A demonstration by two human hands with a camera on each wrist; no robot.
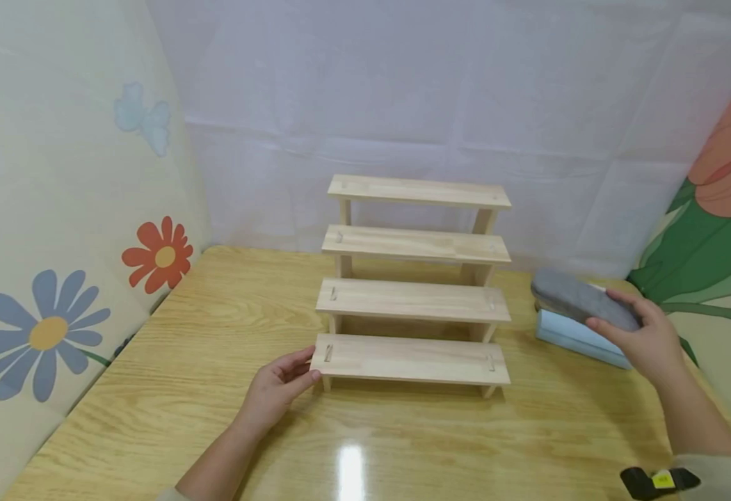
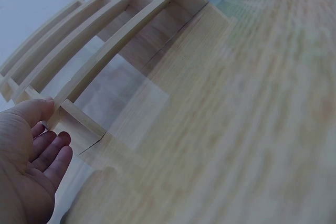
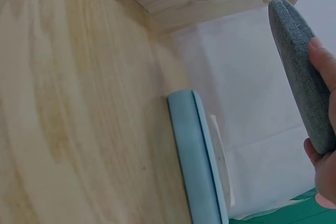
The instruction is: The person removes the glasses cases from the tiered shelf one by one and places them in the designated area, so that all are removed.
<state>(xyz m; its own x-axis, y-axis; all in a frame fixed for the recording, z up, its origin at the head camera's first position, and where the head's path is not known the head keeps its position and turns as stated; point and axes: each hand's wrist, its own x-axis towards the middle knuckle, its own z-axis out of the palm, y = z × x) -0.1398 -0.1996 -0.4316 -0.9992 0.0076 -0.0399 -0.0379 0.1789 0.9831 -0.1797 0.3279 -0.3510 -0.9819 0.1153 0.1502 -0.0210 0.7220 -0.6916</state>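
Grey oval case (image 1: 581,299) is gripped at its near end by the right hand (image 1: 643,337), fingers and thumb curled round it, and it is held up off the table, just above a light blue box (image 1: 574,337). From the right wrist view, the case (image 3: 302,74) is seen edge-on, with fingertips (image 3: 323,59) laid across its felt-like surface and the blue box (image 3: 194,156) lying flat on the wood below, apart from it. A thin pale slip is seen along the box's far side; what it is cannot be told.

Over on the other side, the four-step wooden rack (image 1: 412,278) is steadied at its lowest step by the left hand (image 1: 277,386). The thumb is set against the left end of that step, while the fingers are held loosely extended beneath it, nothing being clasped. In the left wrist view the same is shown: the thumb (image 2: 31,111) is pressed to the corner of the bottom board, and the other fingers are relaxed beside the rack's (image 2: 121,40) side support.

The rack is stood in the middle of the yellow wooden table (image 1: 171,362), its steps rising toward a white sheet (image 1: 403,90) hung behind. The case and box are kept to the right of the rack, near its lower steps. Flower-printed panels (image 1: 46,327) are seen at both sides.
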